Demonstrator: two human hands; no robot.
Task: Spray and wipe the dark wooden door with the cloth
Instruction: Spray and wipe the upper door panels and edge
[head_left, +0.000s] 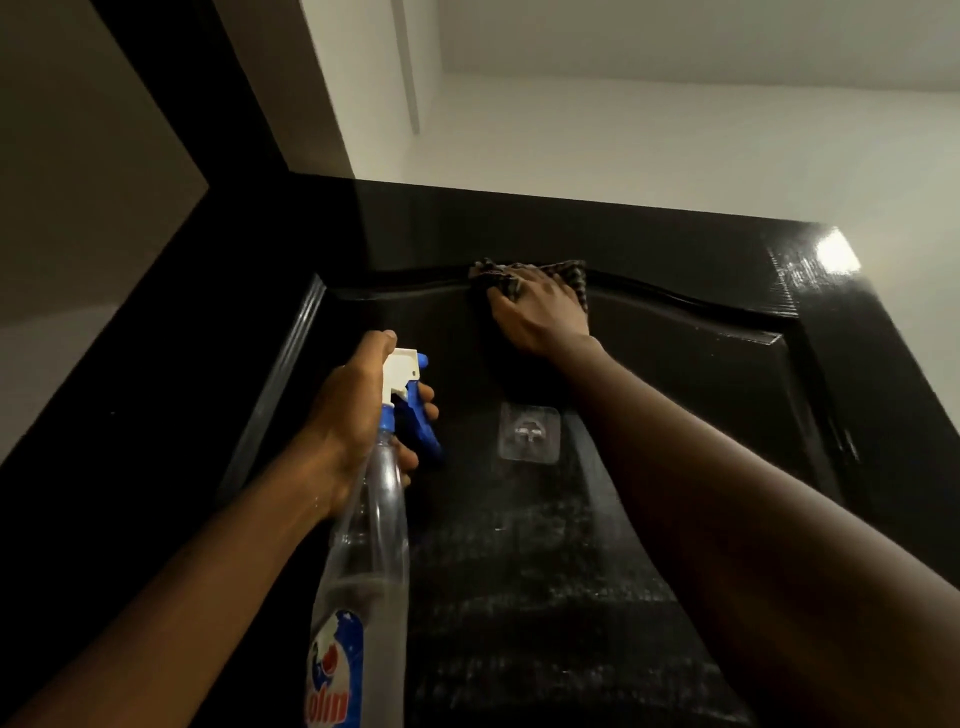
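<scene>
Head view: right hand (535, 312), flat-fingered, presses cloth (493, 275) against door (701, 374) above hook (529, 432) to wipe; left hand (353, 415) grips spray bottle (374, 519) beside hook, ready.

One door (701, 374), one cloth (524, 280), one spray bottle (371, 519), one hook (529, 434), two hands

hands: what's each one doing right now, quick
Left hand: grips the spray bottle by its neck.
Right hand: open, presses the cloth against the door.
</scene>
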